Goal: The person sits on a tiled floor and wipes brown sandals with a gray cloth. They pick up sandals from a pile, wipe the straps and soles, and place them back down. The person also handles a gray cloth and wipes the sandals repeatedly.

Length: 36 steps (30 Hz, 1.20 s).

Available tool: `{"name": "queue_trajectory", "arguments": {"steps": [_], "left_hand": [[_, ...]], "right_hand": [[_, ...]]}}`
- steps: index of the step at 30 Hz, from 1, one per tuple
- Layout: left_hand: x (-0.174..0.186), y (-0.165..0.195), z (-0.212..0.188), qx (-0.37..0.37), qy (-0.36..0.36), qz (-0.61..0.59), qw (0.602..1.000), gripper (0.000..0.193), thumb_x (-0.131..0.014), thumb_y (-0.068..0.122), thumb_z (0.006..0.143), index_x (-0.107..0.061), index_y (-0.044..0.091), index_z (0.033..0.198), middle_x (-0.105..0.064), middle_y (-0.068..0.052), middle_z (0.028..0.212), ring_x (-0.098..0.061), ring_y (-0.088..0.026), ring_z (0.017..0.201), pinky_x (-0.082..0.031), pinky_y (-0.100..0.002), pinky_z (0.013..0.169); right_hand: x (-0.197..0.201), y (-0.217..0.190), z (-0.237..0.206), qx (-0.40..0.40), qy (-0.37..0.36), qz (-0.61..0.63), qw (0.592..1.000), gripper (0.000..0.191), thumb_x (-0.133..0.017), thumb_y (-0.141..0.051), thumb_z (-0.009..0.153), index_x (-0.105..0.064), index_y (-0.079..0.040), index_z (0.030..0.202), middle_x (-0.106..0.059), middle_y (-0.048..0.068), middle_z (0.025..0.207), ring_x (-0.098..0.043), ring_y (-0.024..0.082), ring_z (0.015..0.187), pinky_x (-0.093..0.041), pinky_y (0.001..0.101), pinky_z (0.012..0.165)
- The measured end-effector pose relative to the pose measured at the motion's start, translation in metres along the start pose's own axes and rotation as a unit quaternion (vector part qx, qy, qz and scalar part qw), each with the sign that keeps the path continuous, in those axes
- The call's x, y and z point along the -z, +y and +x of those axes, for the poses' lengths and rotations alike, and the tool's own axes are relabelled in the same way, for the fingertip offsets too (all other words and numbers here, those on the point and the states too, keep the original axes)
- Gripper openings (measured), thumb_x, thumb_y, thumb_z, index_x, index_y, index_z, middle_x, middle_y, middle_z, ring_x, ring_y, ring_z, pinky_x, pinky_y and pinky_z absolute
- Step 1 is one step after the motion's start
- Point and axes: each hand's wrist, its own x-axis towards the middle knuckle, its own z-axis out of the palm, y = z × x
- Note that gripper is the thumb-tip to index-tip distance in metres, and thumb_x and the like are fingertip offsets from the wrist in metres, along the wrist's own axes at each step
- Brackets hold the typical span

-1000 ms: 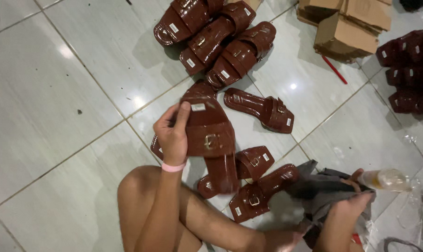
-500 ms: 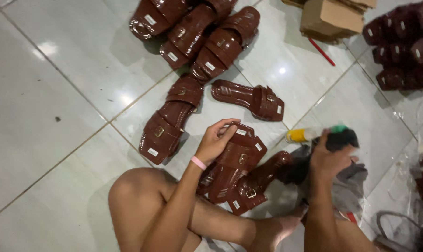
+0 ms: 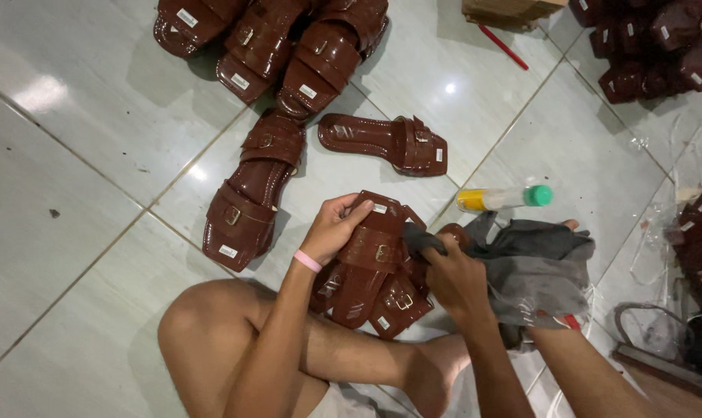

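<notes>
On pale floor tiles, left hand (image 3: 331,230) grip pinches glossy brown buckled sandal (image 3: 372,251), steadying it; right hand (image 3: 458,279), at 3 o'clock, presses grey cloth (image 3: 533,263).

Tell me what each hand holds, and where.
Left hand grips a brown sandal at its top end; right hand pinches a grey cloth by one corner.
</notes>
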Motion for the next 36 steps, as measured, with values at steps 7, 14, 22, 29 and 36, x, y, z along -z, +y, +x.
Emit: {"name": "queue_trajectory", "arguments": {"steps": [7, 14, 22, 29, 36], "left_hand": [[-0.002, 0.003, 0.0, 0.022, 0.002, 0.024, 0.999, 0.026, -0.065, 0.02, 0.1, -0.073, -0.001, 0.112, -0.074, -0.001, 0.093, -0.065, -0.006, 0.077, -0.055, -0.023, 0.066], [-0.001, 0.0, 0.0, 0.007, -0.008, 0.051, 0.999, 0.027, -0.066, 0.021, 0.103, -0.073, -0.004, 0.112, -0.073, -0.003, 0.093, -0.062, -0.005, 0.078, -0.053, -0.023, 0.066], [-0.003, 0.007, -0.004, 0.018, -0.02, 0.029, 0.999, 0.027, -0.065, 0.022, 0.102, -0.073, -0.002, 0.112, -0.074, -0.003, 0.092, -0.064, -0.005, 0.076, -0.055, -0.023, 0.065], [-0.005, 0.007, -0.004, 0.012, -0.035, 0.024, 0.999, 0.029, -0.065, 0.022, 0.102, -0.073, -0.001, 0.117, -0.074, -0.003, 0.096, -0.065, -0.005, 0.08, -0.056, -0.023, 0.069], [-0.005, 0.007, -0.004, 0.006, -0.026, 0.055, 0.998, 0.028, -0.064, 0.021, 0.102, -0.073, -0.002, 0.115, -0.075, -0.003, 0.096, -0.065, -0.006, 0.08, -0.055, -0.024, 0.069]], "right_hand": [[0.032, -0.017, 0.038, 0.023, -0.049, -0.049, 0.997, 0.025, -0.065, -0.007, 0.084, -0.072, -0.021, 0.104, -0.063, 0.009, 0.1, -0.071, 0.033, 0.067, -0.057, 0.0443, 0.054], [0.04, -0.011, 0.032, 0.097, -0.041, -0.009, 0.994, 0.028, -0.065, -0.005, 0.078, -0.071, -0.018, 0.103, -0.064, 0.007, 0.104, -0.073, 0.028, 0.074, -0.057, 0.0423, 0.055], [0.049, -0.01, 0.044, 0.086, -0.069, -0.01, 0.994, 0.028, -0.064, -0.001, 0.081, -0.073, -0.018, 0.103, -0.064, 0.008, 0.1, -0.073, 0.027, 0.077, -0.058, 0.0393, 0.057], [0.056, -0.014, 0.053, 0.101, -0.054, -0.042, 0.993, 0.026, -0.064, 0.002, 0.082, -0.071, -0.014, 0.1, -0.065, 0.008, 0.097, -0.073, 0.024, 0.072, -0.056, 0.0377, 0.053], [0.044, -0.002, 0.044, 0.1, -0.08, -0.026, 0.991, 0.023, -0.069, -0.004, 0.081, -0.07, -0.014, 0.101, -0.065, 0.009, 0.098, -0.071, 0.029, 0.065, -0.056, 0.0388, 0.05]]}}
